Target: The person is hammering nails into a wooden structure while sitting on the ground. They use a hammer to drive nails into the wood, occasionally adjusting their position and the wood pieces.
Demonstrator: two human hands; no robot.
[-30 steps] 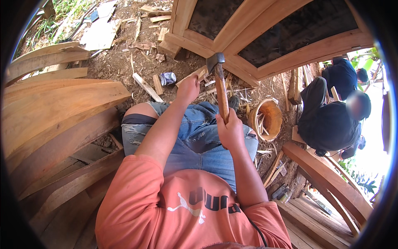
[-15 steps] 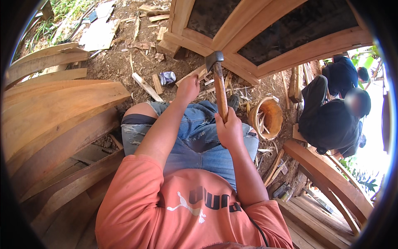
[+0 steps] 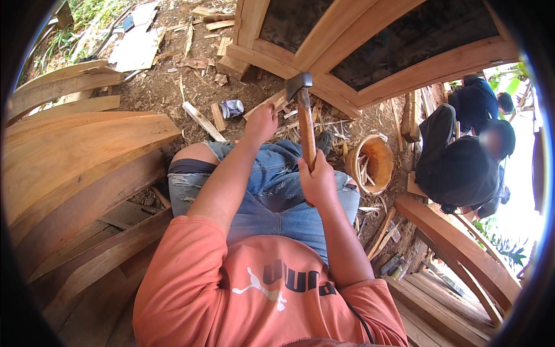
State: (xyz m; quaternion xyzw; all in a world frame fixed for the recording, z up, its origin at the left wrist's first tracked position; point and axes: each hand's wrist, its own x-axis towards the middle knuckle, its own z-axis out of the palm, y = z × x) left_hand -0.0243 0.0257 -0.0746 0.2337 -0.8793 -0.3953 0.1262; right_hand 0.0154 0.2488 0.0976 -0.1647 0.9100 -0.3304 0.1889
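Observation:
My right hand [image 3: 318, 182] is wrapped round the wooden handle of a hatchet [image 3: 306, 124]. Its dark metal head [image 3: 299, 84] is up at the far end, next to the near corner of a wooden frame. To the left, my left hand [image 3: 263, 122] is closed on a short pale piece of wood [image 3: 281, 98], close to the hatchet head. My fingers and the hatchet hide part of that wood. Both forearms reach over my lap, above the blue jeans [image 3: 260, 202].
A round bucket [image 3: 381, 165] with wood shavings stands right of my knees. Beyond is a panelled wooden frame [image 3: 341, 87]. Curved boards [image 3: 92, 150] are stacked left, curved beams [image 3: 462, 248] lie right. A can [image 3: 232, 108] lies on the dirt. Two people [image 3: 462, 162] crouch at right.
The whole view has shifted very slightly. Both hands, the hatchet and the piece of wood keep practically the same places.

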